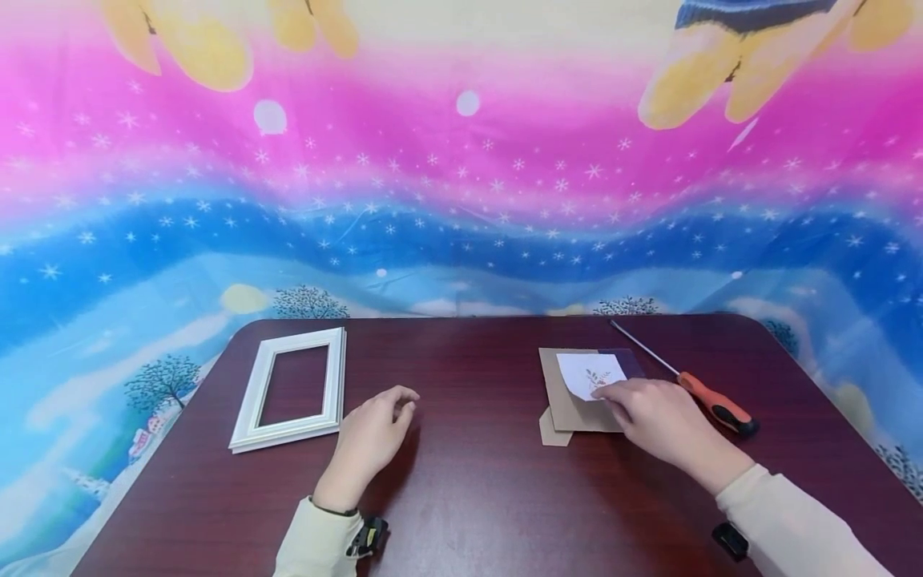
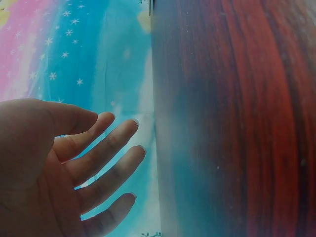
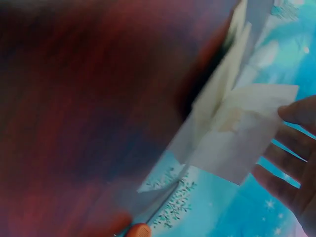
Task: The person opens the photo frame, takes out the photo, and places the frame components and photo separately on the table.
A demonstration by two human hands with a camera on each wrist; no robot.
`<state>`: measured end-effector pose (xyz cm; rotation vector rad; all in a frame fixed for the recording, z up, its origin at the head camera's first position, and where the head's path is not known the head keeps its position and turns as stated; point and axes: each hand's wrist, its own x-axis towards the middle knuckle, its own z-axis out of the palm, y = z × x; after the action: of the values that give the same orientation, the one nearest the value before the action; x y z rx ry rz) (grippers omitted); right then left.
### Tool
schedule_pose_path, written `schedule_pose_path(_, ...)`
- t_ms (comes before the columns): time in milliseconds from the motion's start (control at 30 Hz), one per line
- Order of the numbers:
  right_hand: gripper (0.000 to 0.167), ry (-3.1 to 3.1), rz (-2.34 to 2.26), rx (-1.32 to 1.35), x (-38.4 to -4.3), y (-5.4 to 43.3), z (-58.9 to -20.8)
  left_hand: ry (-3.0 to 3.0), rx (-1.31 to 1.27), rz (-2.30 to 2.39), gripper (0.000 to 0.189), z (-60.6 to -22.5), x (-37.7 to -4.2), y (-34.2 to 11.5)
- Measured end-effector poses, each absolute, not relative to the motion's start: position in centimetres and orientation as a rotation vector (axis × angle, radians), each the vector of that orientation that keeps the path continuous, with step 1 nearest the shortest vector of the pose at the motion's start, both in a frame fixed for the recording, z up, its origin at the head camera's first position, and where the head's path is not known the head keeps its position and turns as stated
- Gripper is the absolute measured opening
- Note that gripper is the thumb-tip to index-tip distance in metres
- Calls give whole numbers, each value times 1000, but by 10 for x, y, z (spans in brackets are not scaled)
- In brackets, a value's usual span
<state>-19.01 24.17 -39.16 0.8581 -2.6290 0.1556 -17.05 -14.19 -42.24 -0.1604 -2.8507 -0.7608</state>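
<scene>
My right hand [image 1: 652, 413] pinches the lower edge of a small white paper [image 1: 582, 370] printed with a leafy sprig. In the right wrist view the paper [image 3: 247, 133] bends up from the thumb, and the other fingers spread beneath it. It overlaps a brown backing board [image 1: 587, 418], whose stand flap [image 1: 555, 435] sticks out at the lower left. A clear sheet [image 1: 634, 365] shows at the board's right. My left hand [image 1: 368, 437] hovers over the table with fingers loosely bent and nothing in them. Close to its left lies a white picture frame [image 1: 333, 385].
A screwdriver [image 1: 714, 405] with an orange and black handle lies just right of my right hand, its shaft pointing away from me. The dark red wooden table [image 1: 461, 481] ends at a far edge, with a printed cloth [image 1: 461, 240] hanging behind it.
</scene>
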Motion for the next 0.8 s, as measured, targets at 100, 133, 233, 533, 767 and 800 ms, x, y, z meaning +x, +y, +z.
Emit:
schedule_pose_path(100,20,-2677,129,902,-190,241,-399,-2857,-158,-760,15,-422,-170,-142)
schedule_pose_path(133,20,-2683,121,913,-190,241,-401,-2860,-156,-761,15,-423,-170,-142)
schedule_pose_path(233,20,-2692,106,939,-190,240,-407,-2868,-153,-762,15,-423,-170,-141)
schedule_pose_path(533,22,-2733,120,945,-189,239,-412,-2870,-154,-763,15,-422,-170,-142)
schedule_pose_path(767,21,-2746,129,928,-191,240,-409,-2875,-147,-766,16,-423,-169,-143)
schedule_pose_path(800,22,-2739,131,923,-191,240,-408,-2873,-148,-766,16,-423,-169,-143)
